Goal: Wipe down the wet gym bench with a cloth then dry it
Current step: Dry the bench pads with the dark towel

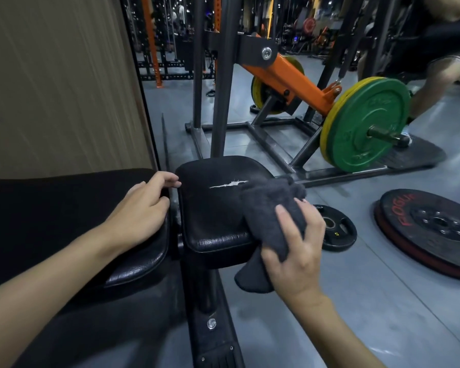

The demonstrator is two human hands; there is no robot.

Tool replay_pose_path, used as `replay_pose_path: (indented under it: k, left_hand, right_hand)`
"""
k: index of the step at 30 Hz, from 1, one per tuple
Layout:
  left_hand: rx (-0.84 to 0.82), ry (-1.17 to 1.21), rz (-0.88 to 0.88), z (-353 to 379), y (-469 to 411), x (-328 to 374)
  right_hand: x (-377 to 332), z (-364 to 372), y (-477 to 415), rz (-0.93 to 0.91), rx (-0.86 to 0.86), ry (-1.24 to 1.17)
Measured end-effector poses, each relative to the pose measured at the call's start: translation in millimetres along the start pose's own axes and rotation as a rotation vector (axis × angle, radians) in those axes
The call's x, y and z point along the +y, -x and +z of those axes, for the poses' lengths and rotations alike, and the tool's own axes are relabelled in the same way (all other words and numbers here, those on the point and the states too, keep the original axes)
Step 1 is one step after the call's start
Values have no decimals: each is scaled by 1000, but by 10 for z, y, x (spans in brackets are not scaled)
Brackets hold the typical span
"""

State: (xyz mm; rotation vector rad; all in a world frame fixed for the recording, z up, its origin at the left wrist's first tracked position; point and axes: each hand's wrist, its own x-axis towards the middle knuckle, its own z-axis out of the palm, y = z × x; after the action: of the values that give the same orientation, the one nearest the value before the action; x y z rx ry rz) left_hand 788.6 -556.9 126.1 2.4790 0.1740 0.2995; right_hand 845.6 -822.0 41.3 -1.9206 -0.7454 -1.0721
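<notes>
A black padded gym bench runs across the lower left, with a long back pad (64, 208) and a smaller seat pad (210, 208) that has a white tear in its top. My right hand (295, 251) grips a dark grey cloth (266, 208) that lies over the seat pad's right edge, one end hanging below it. My left hand (141, 208) rests on the near end of the back pad, its fingers loosely bent toward the gap between the pads.
A black and orange lever machine (284, 73) loaded with green and yellow plates (367, 126) stands behind the bench. A small black plate (337, 229) and a big black-and-red plate (433, 227) lie on the grey floor at right. A person's legs (436, 75) are far right. A wall panel (59, 81) rises at left.
</notes>
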Motion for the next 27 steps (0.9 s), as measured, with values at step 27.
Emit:
replay_pose_path:
  k: [27]
  left_hand:
    - [-402,-313,-217,-210,-228,35]
  right_hand:
    - [-64,1531,-2075,390,-1373,416]
